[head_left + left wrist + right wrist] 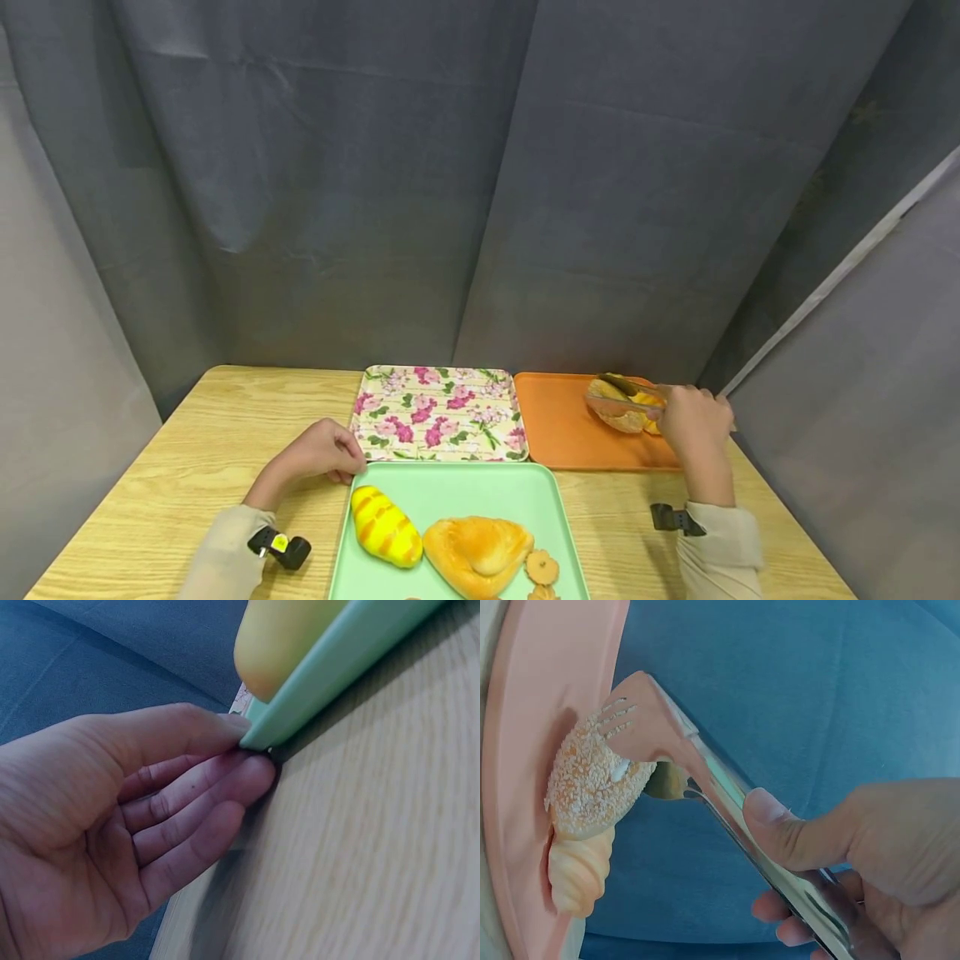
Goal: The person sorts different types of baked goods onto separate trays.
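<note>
My left hand point(322, 450) pinches the far left corner of the green tray point(480, 479), thumb on top of the rim and fingers beneath. In my right hand point(696, 417) is a pair of metal tongs point(654, 724), pointing left over the orange tray point(555, 433). The slotted head of the tongs lies against a bread roll point(589, 784) coated in white crumbs, and the other head shows at its far side. Beside that roll, a yellow twisted bread point(581, 874) rests on the orange tray.
On the green tray lie a yellow striped bread point(386, 527), a large golden bread point(478, 552) and small cookies point(542, 567). A floral tray point(442, 412) stands behind it, left of the orange one. Grey curtains point(375, 183) enclose the wooden table point(172, 483).
</note>
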Available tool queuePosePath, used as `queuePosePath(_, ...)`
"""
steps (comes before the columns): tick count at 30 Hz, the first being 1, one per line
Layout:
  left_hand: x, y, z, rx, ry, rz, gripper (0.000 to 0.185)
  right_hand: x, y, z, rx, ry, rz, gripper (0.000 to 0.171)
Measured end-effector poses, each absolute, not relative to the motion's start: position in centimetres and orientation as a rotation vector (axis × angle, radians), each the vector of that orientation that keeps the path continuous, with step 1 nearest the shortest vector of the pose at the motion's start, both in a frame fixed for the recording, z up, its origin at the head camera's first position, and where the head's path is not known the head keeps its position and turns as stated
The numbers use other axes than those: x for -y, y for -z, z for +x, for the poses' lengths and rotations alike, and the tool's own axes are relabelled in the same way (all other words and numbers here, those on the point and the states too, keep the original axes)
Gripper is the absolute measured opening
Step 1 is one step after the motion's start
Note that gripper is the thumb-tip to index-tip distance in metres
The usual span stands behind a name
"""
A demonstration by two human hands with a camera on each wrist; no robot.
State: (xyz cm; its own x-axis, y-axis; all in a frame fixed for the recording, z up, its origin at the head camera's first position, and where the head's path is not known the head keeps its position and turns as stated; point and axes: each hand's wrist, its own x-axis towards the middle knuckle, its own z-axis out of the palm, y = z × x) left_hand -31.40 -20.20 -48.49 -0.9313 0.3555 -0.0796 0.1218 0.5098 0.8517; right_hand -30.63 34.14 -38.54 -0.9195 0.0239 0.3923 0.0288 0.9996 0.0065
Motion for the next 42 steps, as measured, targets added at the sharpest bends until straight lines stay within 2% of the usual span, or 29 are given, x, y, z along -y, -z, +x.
queuePosePath(10, 20.04, 48.43, -31.51, -2.512, -1.378, 0.402, 0.011, -34.31, 38.98, -30.95, 2.783, -0.013, -0.100, 0.042)
queuePosePath(22, 20.08, 48.33, -31.44, -2.517, -1.377, 0.382, 0.011, -34.24, 39.00, -30.89, 2.847, 0.000, -0.102, 0.054)
queuePosePath(42, 20.19, 48.68, -31.53, -2.510, -1.381, 0.407, 0.011, -34.68, 39.16, -30.86, 2.808, -0.122, 0.002, 0.056)
